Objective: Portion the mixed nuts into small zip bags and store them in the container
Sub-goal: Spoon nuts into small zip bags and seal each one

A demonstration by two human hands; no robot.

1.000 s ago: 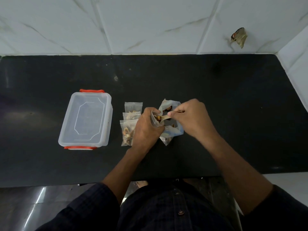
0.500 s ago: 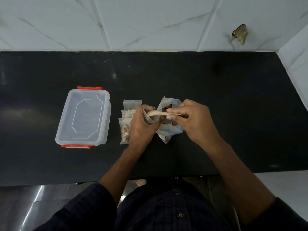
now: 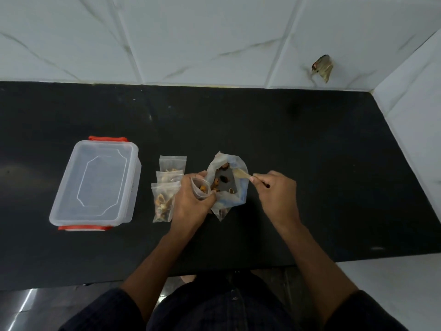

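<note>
left hand (image 3: 191, 201) grips small zip bag (image 3: 200, 190), mouth open | right hand (image 3: 274, 194) pinches spoon (image 3: 241, 174) over nut bag (image 3: 226, 185) between hands | three filled bags (image 3: 167, 187), lidded container (image 3: 95, 182) left of left hand

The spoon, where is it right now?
In the head view the spoon is in the right hand, its bowl over the open big nut bag, right of centre.
</note>
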